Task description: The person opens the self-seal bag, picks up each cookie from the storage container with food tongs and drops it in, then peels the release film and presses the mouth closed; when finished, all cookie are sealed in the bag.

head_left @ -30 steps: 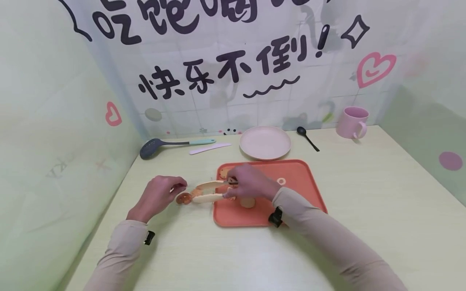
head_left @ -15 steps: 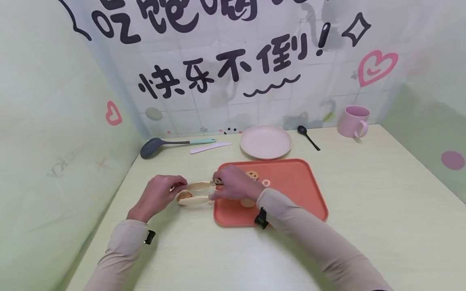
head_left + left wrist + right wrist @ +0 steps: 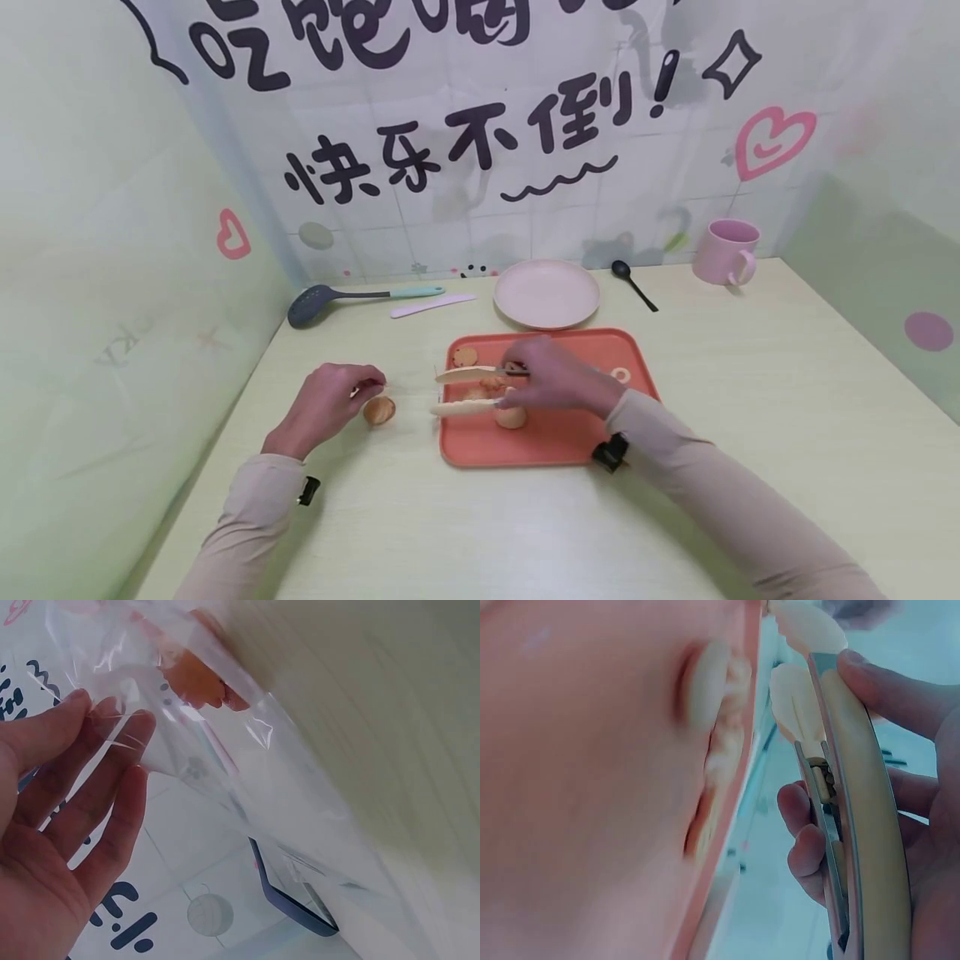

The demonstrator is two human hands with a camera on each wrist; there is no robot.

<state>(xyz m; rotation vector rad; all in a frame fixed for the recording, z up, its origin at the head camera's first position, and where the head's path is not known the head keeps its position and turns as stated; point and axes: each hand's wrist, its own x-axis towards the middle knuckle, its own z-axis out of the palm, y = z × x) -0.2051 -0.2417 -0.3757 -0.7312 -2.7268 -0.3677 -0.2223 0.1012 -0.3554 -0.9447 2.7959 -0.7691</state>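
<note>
- The left hand [image 3: 330,404] rested on the table left of the orange tray [image 3: 592,433]. Its thumb and forefinger were drawn together, seemingly pinching the edge of a clear plastic bag [image 3: 225,772].
- A round brown biscuit [image 3: 378,410] lay just beside that hand, off the tray. Going by the left wrist view, it sat inside the bag.
- The right hand [image 3: 555,375] was over the tray with its fingers wrapped round cream tongs [image 3: 474,373]. The tong arms stood apart and pointed left.
- A small orange piece [image 3: 491,385] showed between the arms. Whether it was gripped or merely lay on the tray underneath could not be told.
- By my judgement the work was early on. One biscuit was off the tray, while a flat cookie [image 3: 465,357], a ring-shaped one [image 3: 619,374] and a pale bun [image 3: 512,418] remained on it.
- Only the left wrist view made the bag plain. Its film lay against nearly straight fingers [image 3: 112,795], with an orange shape [image 3: 199,679] behind it, and the thumb was out of sight there.
- Only the right wrist view showed the grip up close. The fingers [image 3: 810,847] curled round the tongs' metal spine beside the tray's raised rim [image 3: 735,787].
- Only the head view showed the far things: a pink plate [image 3: 547,293], a black spoon [image 3: 633,285], a pink mug [image 3: 726,252] and a slotted ladle [image 3: 315,304].
</note>
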